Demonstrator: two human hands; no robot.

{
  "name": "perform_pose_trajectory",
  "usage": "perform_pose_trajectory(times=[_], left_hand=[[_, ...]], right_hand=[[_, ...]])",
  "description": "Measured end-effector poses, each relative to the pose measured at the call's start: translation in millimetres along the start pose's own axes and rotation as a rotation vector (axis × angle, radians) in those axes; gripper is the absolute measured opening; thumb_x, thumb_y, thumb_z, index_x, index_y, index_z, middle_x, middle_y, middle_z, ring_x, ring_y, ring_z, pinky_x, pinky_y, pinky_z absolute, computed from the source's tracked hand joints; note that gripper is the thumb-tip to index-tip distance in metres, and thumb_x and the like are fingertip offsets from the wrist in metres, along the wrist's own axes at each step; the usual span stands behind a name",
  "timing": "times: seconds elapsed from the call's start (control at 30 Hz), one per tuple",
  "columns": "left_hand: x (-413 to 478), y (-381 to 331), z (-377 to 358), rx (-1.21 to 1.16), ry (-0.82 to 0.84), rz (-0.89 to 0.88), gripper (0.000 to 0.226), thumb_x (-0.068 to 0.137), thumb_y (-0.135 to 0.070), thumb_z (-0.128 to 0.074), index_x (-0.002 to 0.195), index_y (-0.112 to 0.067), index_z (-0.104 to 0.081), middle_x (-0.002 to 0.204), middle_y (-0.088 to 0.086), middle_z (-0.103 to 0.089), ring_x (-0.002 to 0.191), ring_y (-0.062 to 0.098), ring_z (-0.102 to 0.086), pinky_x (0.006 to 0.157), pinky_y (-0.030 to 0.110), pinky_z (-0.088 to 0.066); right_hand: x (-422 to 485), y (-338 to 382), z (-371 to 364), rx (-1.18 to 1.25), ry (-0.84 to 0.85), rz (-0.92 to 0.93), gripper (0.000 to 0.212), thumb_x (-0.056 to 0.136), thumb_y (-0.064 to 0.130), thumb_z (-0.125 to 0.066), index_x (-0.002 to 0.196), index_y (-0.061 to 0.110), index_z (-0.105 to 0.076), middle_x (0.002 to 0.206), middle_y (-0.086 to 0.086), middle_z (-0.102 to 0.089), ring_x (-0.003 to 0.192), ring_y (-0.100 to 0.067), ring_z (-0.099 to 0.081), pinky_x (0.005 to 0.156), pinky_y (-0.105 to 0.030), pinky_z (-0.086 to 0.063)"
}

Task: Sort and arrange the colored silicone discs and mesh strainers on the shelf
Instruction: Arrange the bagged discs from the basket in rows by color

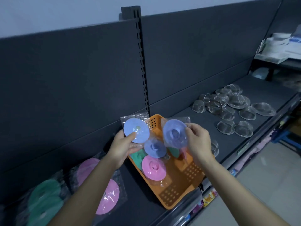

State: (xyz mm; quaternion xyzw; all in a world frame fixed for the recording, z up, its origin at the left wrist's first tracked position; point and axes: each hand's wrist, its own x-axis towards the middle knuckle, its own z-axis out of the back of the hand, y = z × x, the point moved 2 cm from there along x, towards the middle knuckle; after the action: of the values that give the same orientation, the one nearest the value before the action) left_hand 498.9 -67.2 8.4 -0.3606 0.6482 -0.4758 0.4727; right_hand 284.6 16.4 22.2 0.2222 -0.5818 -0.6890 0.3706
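I see pink discs (108, 197) and green discs (44, 199) bagged on the shelf (179, 115), left hand (121, 148) pinching a flat blue disc (136, 130), right hand (197, 141) pinching a cupped blue disc (175, 133) above the orange basket (179, 190), mesh strainers (231, 110) scattered far right.

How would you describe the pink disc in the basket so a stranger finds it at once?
Look at the orange basket on the shelf. The pink disc lies in it, bagged, below a blue disc and beside a green one. It is the only whole pink disc showing there.

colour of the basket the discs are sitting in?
Orange: the perforated plastic basket on the shelf. Shows clearly in the head view, the only one.
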Motion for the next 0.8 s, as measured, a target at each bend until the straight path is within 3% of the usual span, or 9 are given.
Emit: perform_pose_trajectory(times=[0.13,0.23,0.33,0.47,0.53,0.6,0.67,0.73,0.8], left_hand=[[-12,-7,-2,-0.025,0.062,0.004,0.021,0.093,-0.005,-0.054,0.114,-0.006,-0.055,0.103,0.017,-0.070,0.087,0.034,-0.069,0.071,0.038,-0.058],[-19,-8,-4,-0.106,0.147,0.029,0.025,0.093,-0.005,-0.053,0.117,-0.008,-0.058,0.107,0.019,-0.069,0.092,0.036,-0.067,0.076,0.044,-0.057],[-24,-8,-6,-0.229,0.169,0.095,0.030,0.092,-0.010,-0.049,0.120,-0.004,-0.058,0.113,0.025,-0.065,0.101,0.045,-0.062,0.090,0.057,-0.050],[-28,-12,-7,-0.464,0.252,0.136,0.055,0.091,-0.045,-0.043,0.124,-0.003,-0.055,0.109,0.020,-0.068,0.095,0.033,-0.068,0.098,0.053,-0.042],[-30,-9,-5,-0.454,0.304,0.122,0.065,0.086,-0.058,-0.044,0.125,-0.007,-0.056,0.110,0.015,-0.068,0.094,0.027,-0.068,0.093,0.045,-0.046],[-31,-3,-5,-0.392,0.343,0.085,0.074,0.074,-0.063,-0.062,0.124,-0.009,-0.057,0.122,0.013,-0.064,0.102,0.023,-0.065,0.086,0.037,-0.051],[-30,3,-3,-0.354,0.364,0.038,0.090,0.064,-0.056,-0.078,0.128,-0.002,-0.047,0.132,0.015,-0.055,0.110,0.025,-0.058,0.088,0.035,-0.051],[-29,9,-2,-0.323,0.377,-0.018,0.089,0.062,-0.040,-0.085,0.130,-0.002,-0.042,0.126,0.019,-0.055,0.109,0.028,-0.056,0.091,0.036,-0.049],[-30,10,-4,-0.174,0.320,-0.114,0.061,0.072,-0.016,-0.078,0.125,-0.002,-0.050,0.115,0.019,-0.064,0.104,0.030,-0.061,0.087,0.036,-0.050]], right_hand=[[-11,17,-7,-0.036,-0.049,0.159,0.023,0.090,0.008,-0.050,0.091,0.019,-0.071,0.078,0.016,-0.068,0.075,0.001,-0.061,0.070,-0.023,-0.046],[-27,23,-20,-0.042,0.042,0.375,0.028,0.093,0.010,-0.053,0.104,0.031,-0.070,0.098,0.033,-0.065,0.099,0.013,-0.058,0.090,-0.013,-0.044],[-38,9,-35,-0.270,0.179,0.619,0.026,0.094,0.025,-0.052,0.112,0.022,-0.069,0.125,0.006,-0.060,0.125,-0.011,-0.046,0.110,-0.032,-0.033],[-54,-5,-48,-0.527,0.462,0.613,0.060,0.095,0.058,-0.024,0.122,0.020,-0.063,0.130,-0.010,-0.058,0.129,-0.023,-0.047,0.110,-0.018,-0.020],[-60,-5,-52,-0.515,0.507,0.552,0.069,0.092,0.062,-0.018,0.130,0.019,-0.057,0.139,-0.008,-0.050,0.134,-0.024,-0.042,0.111,-0.021,-0.019],[-63,-2,-56,-0.502,0.539,0.524,0.063,0.095,0.055,-0.019,0.136,0.018,-0.050,0.146,-0.005,-0.042,0.139,-0.021,-0.033,0.113,-0.019,-0.010],[-64,-1,-61,-0.466,0.571,0.506,0.047,0.098,0.029,-0.031,0.141,0.016,-0.041,0.150,-0.002,-0.035,0.142,-0.017,-0.023,0.112,-0.014,-0.003],[-61,0,-62,-0.363,0.577,0.456,0.051,0.091,0.002,-0.040,0.141,0.011,-0.042,0.149,-0.002,-0.037,0.141,-0.014,-0.027,0.117,-0.019,-0.011],[-56,2,-62,-0.279,0.569,0.423,0.051,0.084,-0.006,-0.040,0.133,0.002,-0.050,0.138,-0.012,-0.052,0.132,-0.016,-0.041,0.112,-0.029,-0.029]])
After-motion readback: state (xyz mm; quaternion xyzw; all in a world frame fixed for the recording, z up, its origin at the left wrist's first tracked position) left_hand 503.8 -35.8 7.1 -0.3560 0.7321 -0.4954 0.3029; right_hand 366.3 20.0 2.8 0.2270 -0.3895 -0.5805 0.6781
